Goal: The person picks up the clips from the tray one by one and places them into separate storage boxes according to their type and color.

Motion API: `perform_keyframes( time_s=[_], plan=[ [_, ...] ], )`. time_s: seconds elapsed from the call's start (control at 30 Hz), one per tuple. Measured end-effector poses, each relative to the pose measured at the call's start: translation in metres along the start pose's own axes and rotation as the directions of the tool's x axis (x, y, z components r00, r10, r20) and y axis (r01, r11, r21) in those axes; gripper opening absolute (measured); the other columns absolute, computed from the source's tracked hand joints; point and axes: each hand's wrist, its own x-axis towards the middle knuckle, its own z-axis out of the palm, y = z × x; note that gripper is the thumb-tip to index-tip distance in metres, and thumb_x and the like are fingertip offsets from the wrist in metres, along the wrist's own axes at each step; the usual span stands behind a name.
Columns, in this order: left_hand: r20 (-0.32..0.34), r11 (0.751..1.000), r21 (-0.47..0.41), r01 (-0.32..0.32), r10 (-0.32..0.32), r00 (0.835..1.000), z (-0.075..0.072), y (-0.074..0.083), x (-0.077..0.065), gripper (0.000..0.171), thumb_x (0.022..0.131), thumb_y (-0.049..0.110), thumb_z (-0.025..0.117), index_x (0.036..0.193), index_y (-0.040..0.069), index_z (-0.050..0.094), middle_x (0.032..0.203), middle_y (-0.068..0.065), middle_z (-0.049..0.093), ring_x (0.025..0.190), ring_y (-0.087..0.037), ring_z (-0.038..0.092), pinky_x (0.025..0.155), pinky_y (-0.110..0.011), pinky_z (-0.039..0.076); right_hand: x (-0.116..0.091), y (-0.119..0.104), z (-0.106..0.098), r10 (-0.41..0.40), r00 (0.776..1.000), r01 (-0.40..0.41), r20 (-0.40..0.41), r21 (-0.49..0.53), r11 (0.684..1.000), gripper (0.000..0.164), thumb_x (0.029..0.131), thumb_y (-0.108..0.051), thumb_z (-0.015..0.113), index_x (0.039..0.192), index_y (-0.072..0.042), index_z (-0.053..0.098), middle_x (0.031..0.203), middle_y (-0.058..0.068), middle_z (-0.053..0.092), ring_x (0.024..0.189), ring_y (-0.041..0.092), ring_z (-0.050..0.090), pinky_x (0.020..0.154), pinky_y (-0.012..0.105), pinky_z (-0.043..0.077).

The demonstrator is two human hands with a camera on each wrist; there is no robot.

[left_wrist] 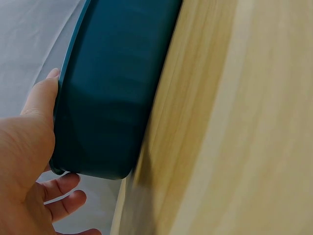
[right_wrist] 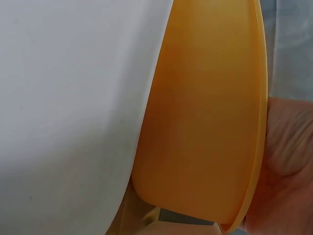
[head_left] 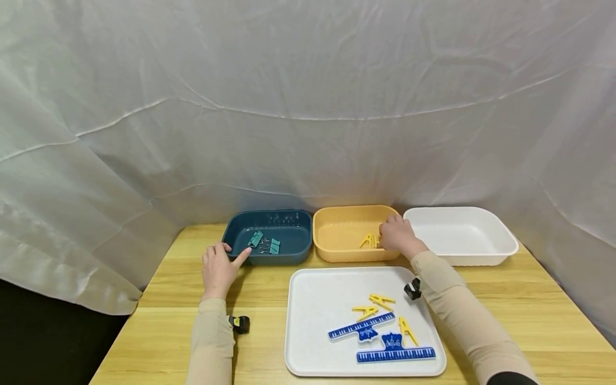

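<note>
Yellow clips (head_left: 369, 238) lie in the orange bin (head_left: 337, 229), at four o'clock from its middle. My right hand (head_left: 398, 234) dips in at three o'clock; its fingertips hide, so I can't tell if they pinch a clip. My left hand (head_left: 218, 271) rests, thumb spread wide, at eight o'clock on the blue bin (head_left: 276, 260). I think going low and gentle, without bumping the orange bin, works best.

Head looks down; close wrist views, seemingly sideways, share tubs (head_left: 274, 259) (head_left: 358, 255).
</note>
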Motion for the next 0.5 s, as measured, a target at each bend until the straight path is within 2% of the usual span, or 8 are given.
perform_keyframes(
  time_s=[0.23,0.5],
  plan=[
    [-0.020,1.000,-0.002,-0.002,0.001,1.000,0.0022,-0.0006,-0.0004,0.067,0.085,0.065,0.061,0.112,0.004,0.050,0.115,-0.022,0.045,0.102,-0.036,0.040,0.079,-0.046,0.038,-0.0016,0.0008,0.0035,-0.002,1.000,0.003,-0.018,0.019,1.000,0.031,0.084,-0.029,0.071,0.101,-0.003,0.067,0.106,0.019,0.054,0.106,0.037,0.043,0.087,0.050,0.036],
    [-0.016,1.000,-0.010,0.001,-0.001,1.000,0.0027,0.0001,-0.0002,0.067,0.085,0.064,0.061,0.113,0.004,0.049,0.117,-0.022,0.044,0.104,-0.037,0.039,0.080,-0.047,0.039,-0.0075,0.0037,0.0080,-0.001,0.992,0.015,-0.123,0.117,0.993,0.048,0.079,-0.035,0.079,0.110,-0.003,0.063,0.110,0.020,0.054,0.107,0.039,0.043,0.084,0.050,0.036]
  ],
)
